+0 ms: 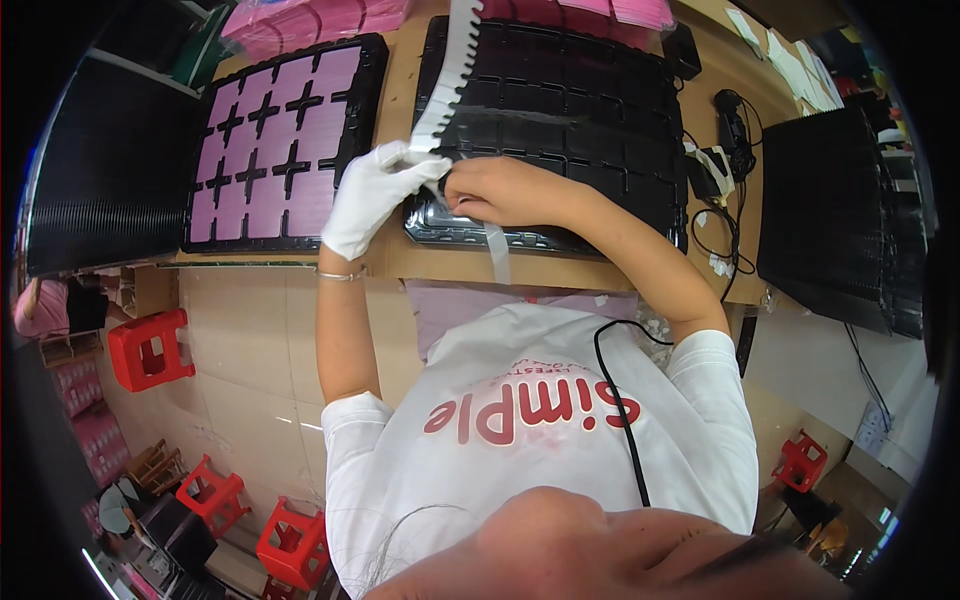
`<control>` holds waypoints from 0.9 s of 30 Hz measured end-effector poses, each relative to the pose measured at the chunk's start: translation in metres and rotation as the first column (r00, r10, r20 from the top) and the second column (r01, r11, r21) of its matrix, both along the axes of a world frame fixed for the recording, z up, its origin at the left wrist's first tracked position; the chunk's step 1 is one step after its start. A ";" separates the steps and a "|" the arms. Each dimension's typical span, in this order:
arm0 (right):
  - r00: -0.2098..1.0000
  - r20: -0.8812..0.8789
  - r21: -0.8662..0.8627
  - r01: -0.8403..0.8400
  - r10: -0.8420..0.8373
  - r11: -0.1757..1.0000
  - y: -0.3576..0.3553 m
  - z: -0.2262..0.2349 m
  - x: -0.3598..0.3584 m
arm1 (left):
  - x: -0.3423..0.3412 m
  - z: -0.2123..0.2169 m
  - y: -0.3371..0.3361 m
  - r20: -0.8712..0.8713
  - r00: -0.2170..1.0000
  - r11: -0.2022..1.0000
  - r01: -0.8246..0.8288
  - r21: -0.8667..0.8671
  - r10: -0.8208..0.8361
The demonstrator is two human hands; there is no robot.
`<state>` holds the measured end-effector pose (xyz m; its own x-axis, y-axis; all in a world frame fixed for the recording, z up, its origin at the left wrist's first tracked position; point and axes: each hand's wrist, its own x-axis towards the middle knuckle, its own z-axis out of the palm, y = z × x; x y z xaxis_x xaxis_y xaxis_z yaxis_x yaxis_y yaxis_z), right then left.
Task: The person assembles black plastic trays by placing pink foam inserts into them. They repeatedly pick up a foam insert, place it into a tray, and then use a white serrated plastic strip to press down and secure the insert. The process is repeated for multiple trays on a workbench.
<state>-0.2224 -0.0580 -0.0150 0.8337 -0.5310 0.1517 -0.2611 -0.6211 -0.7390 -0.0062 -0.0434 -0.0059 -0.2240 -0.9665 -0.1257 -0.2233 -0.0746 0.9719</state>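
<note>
The left hand (375, 202) and right hand (508, 192) meet, fingers pressed together, hold unclear, by the notched strip (455, 75) over the tray's (560, 240) left side; uneven tugging could kink the strip.

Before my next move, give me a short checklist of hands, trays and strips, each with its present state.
1. Hands meeting over the work: ok; the left hand and right hand come together at the fingertips.
2. Both hands gloved: not ok; only the left wears a white glove.
3. Grip at the fingertips: cannot tell; the fingers hide what is pinched.
4. Black tray free of strips: not ok; a pale strip crosses its front rim.
5. White notched strip lifted off the tray: cannot tell; this view doesn't settle contact.
6. Cables beside the tray: ok; they lie on its right.
</note>
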 end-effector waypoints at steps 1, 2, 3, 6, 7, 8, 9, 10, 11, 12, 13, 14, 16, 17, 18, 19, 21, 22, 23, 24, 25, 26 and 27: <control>1.000 0.031 -0.021 0.004 -0.003 1.000 0.001 -0.001 -0.001 | -0.006 0.003 -0.001 -0.007 1.000 1.000 -0.010 -0.028 0.010; 0.998 0.062 -0.042 0.009 -0.006 0.999 0.002 -0.004 -0.004 | -0.012 0.008 -0.002 -0.015 1.000 0.998 -0.021 -0.055 0.021; 0.995 0.095 -0.065 0.016 -0.010 0.998 0.002 -0.003 -0.004 | -0.016 0.011 -0.003 -0.022 0.999 0.996 -0.030 -0.085 0.028; 0.980 0.067 0.003 0.187 -0.187 0.982 0.016 0.012 -0.005 | -0.021 0.018 0.000 -0.112 0.988 0.994 -0.106 0.029 0.108; 0.952 0.084 0.052 0.292 -0.296 0.955 0.021 0.016 -0.006 | -0.024 0.022 0.004 -0.165 0.976 0.989 -0.132 0.072 0.142; 0.911 0.097 0.103 0.392 -0.401 0.914 0.027 0.020 -0.007 | -0.030 0.028 0.009 -0.130 0.970 0.979 -0.202 0.028 0.204; 0.859 0.103 0.156 0.484 -0.502 0.861 0.034 0.024 -0.008 | -0.034 0.033 0.014 -0.132 0.964 0.972 -0.228 0.047 0.233; 0.819 0.206 0.188 0.503 -0.535 0.844 0.040 0.026 -0.008 | -0.038 0.038 0.020 -0.133 0.956 0.965 -0.253 0.067 0.260; 0.779 0.254 0.283 0.506 -0.573 0.815 0.047 0.026 -0.008 | -0.043 0.041 0.025 -0.133 0.949 0.957 -0.277 0.086 0.287; 0.731 0.297 0.376 0.502 -0.614 0.779 0.053 0.024 -0.008 | -0.049 0.043 0.031 -0.129 0.939 0.947 -0.311 0.082 0.319; 0.677 0.334 0.465 0.487 -0.656 0.739 0.060 0.022 -0.009 | -0.055 0.044 0.036 -0.137 0.932 0.941 -0.323 0.099 0.334; 0.672 0.284 0.474 0.522 -0.684 0.709 0.065 0.022 -0.014 | -0.061 0.044 0.041 -0.146 0.926 0.936 -0.333 0.116 0.348; 0.642 0.358 0.346 0.584 -0.678 0.735 0.078 0.022 -0.020 | -0.070 0.044 0.048 -0.169 0.920 0.933 -0.336 0.131 0.355; 0.627 0.394 0.280 0.615 -0.672 0.738 0.082 0.020 -0.024 | -0.075 0.042 0.051 -0.186 0.919 0.935 -0.324 0.147 0.348; 0.637 0.505 0.079 0.638 -0.583 0.766 0.084 0.016 -0.028 | -0.079 0.041 0.053 -0.205 0.917 0.936 -0.312 0.164 0.342; 0.689 0.507 0.031 0.585 -0.517 0.810 0.086 0.016 -0.034 | -0.084 0.038 0.053 -0.224 0.915 0.937 -0.300 0.181 0.336; 0.779 0.500 -0.063 0.468 -0.378 0.881 0.092 0.025 -0.049 | -0.090 0.027 0.051 -0.200 0.922 0.939 -0.302 0.166 0.332; 0.802 0.426 0.072 0.433 -0.420 0.899 0.091 0.037 -0.061 | -0.091 0.026 0.050 -0.188 0.924 0.938 -0.307 0.158 0.334; 0.785 0.454 0.028 0.460 -0.421 0.888 0.079 0.041 -0.074 | -0.092 0.024 0.050 -0.176 0.925 0.937 -0.314 0.150 0.338; 0.787 0.409 -0.031 0.518 -0.462 0.855 0.058 0.045 -0.096 | -0.091 0.021 0.050 -0.181 0.926 0.940 -0.307 0.152 0.332; 0.713 0.327 0.144 0.611 -0.620 0.779 0.040 0.049 -0.118 | -0.093 0.023 0.052 -0.184 0.924 0.939 -0.309 0.154 0.334; 0.643 0.335 0.235 0.650 -0.688 0.722 0.009 0.038 -0.145 | -0.097 0.025 0.052 -0.181 0.925 0.938 -0.311 0.152 0.335; 0.614 0.270 0.177 0.725 -0.741 0.665 -0.030 0.025 -0.177 | -0.099 0.028 0.054 -0.173 0.923 0.936 -0.319 0.151 0.343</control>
<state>-0.3991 -0.0875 0.0097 0.0797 -0.9582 0.2749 -0.3807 -0.2841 -0.8800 -0.1055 0.0104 0.0217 0.0748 -0.9704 -0.2294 0.0255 -0.2281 0.9733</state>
